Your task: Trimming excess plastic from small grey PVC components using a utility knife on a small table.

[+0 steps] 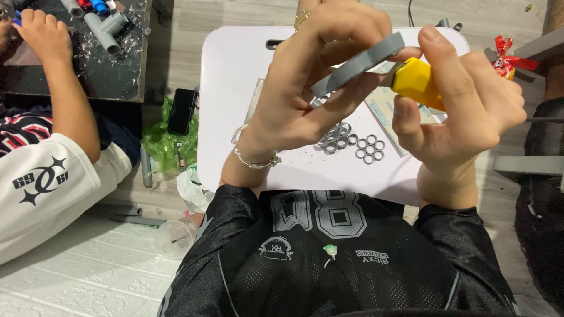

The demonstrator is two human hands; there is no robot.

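My left hand [311, 76] holds a flat grey piece made of joined rings [358, 63], tilted up to the right. My right hand [464, 105] grips a yellow-handled tool [415, 82] whose tip meets the grey piece's edge. Below the hands, on the white stool top [235, 76], lie two clusters of grey pipe rings [338, 138], the right cluster of rings [369, 149] being flower-shaped. A silver bracelet [255, 161] circles my left wrist.
Another person's arm [64, 88] reaches to a dark board with grey pipe fittings [106, 29] at upper left. A black phone [182, 110] and green plastic bag [161, 147] lie on the floor left of the stool. A printed card [388, 114] lies under my hands. A red wrapper [505, 58] sits at right.
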